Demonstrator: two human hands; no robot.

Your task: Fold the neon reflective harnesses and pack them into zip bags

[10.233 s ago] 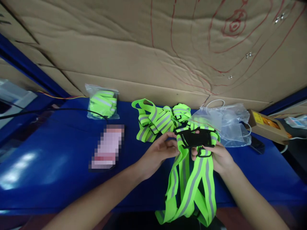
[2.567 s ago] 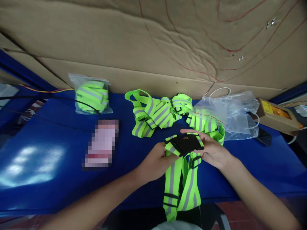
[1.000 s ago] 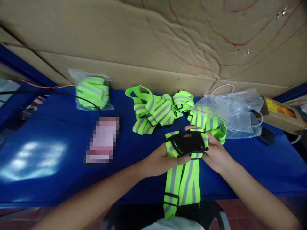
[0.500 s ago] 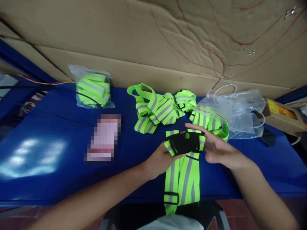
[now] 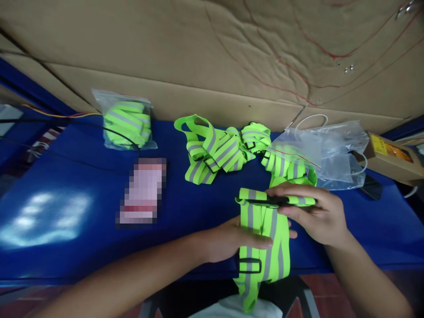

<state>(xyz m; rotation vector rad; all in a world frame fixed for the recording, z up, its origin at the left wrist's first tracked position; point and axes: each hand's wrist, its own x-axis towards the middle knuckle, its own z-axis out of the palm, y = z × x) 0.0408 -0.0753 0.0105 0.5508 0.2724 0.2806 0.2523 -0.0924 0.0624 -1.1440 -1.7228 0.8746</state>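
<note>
In front of me hangs a neon green reflective strap harness with grey stripes and a black slide buckle. My right hand pinches its black panel at the top, which is turned edge-on. Lower down, my left hand wraps round the hanging straps, thumb in front and fingers behind. The lower ends dangle past the table's front edge. Behind the hands lie a tangled heap of similar straps and a small rolled bundle.
A clear bag of folded green straps leans at the back left, near a pixelated phone-like object. Empty plastic bags partly cover more straps at right. Beyond them are a dark phone and a cardboard box. A cardboard wall stands behind.
My right hand has closed on the black panel and tipped it edge-on, shifting it rightward. My left hand has moved down from the panel onto the hanging straps.
</note>
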